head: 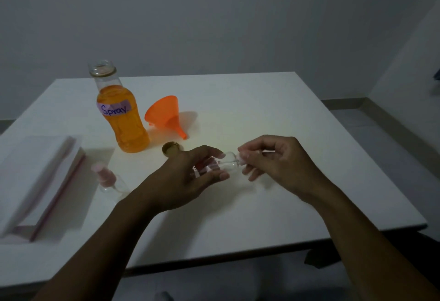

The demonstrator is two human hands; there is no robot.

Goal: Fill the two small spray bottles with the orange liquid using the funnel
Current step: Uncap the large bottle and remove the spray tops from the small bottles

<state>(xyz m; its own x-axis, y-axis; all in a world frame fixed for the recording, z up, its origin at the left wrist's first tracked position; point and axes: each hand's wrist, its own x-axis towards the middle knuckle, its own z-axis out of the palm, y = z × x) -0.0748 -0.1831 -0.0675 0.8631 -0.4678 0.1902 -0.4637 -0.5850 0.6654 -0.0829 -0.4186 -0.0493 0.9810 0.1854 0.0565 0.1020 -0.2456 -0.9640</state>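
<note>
dim, greyish | soft shadows fall right | left edge blurred | wide-angle bend

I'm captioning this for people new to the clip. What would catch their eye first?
The open bottle of bright orange liquid, labelled Spray, stands back left on the table, the orange funnel on its side beside it. Nearer, the left hand and right hand hold a small clear spray bottle.

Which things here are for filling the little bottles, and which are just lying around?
For the job: orange liquid bottle, orange funnel, lifted spray bottle, lying spray bottle.
Just lying about: gold cap, white box.
</note>
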